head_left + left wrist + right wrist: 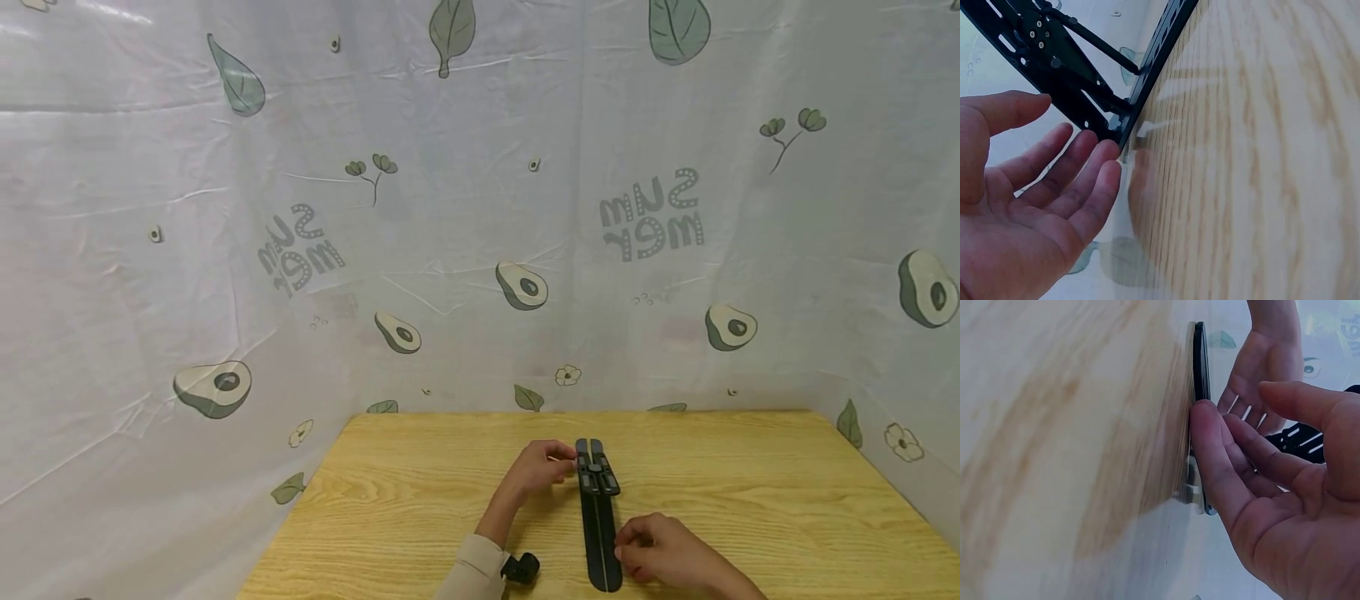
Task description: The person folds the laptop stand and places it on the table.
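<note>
A black folding laptop stand lies lengthwise on the wooden table, its far part raised on hinged struts. In the left wrist view, the raised frame and struts of the stand show from the side. My left hand is at its far left side, thumb apart and fingers loosely bent, the fingertips by its lower hinged corner. By the near right edge is my right hand; in the right wrist view, this hand has its fingertips at the flat bar, with the thumb away from it. Firm contact cannot be made out.
The pale wood-grain table spreads to both sides of the stand. A whitish curtain with avocado and leaf prints hangs behind and beside the table. On the left wrist sits a small black camera over a beige sleeve.
</note>
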Demonstrator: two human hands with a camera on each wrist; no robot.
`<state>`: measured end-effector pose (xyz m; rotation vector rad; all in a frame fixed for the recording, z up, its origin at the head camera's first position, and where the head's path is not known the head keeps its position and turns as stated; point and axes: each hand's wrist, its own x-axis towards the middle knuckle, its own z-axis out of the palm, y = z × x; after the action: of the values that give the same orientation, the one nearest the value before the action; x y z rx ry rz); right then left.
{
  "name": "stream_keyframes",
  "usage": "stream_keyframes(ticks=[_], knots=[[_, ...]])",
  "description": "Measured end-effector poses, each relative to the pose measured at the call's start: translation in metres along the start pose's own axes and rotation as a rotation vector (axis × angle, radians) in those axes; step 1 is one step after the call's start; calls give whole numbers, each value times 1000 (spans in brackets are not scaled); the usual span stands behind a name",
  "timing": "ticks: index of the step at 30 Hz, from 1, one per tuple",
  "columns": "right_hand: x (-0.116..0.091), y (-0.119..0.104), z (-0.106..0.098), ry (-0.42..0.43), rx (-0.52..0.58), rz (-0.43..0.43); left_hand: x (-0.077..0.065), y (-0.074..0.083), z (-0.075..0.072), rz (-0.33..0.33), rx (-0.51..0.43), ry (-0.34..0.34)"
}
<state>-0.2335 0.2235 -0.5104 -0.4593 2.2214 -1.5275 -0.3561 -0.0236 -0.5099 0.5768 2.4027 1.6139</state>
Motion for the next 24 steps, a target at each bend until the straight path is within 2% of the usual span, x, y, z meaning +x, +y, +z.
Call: stream_keyframes(ticks=[9,16,20,24], knots=[[7,9,-11,54,-68,-68,-7,0,-5,38,89,-6],[8,8,-22,93,-93,-75,-15,4,-6,30,74,-14],[9,2,-30,154,-122,-92,-18,7,-10,41,85,-20],[11,-5,-36,249,-203,-137,-18,10,-13,59,102,-30]])
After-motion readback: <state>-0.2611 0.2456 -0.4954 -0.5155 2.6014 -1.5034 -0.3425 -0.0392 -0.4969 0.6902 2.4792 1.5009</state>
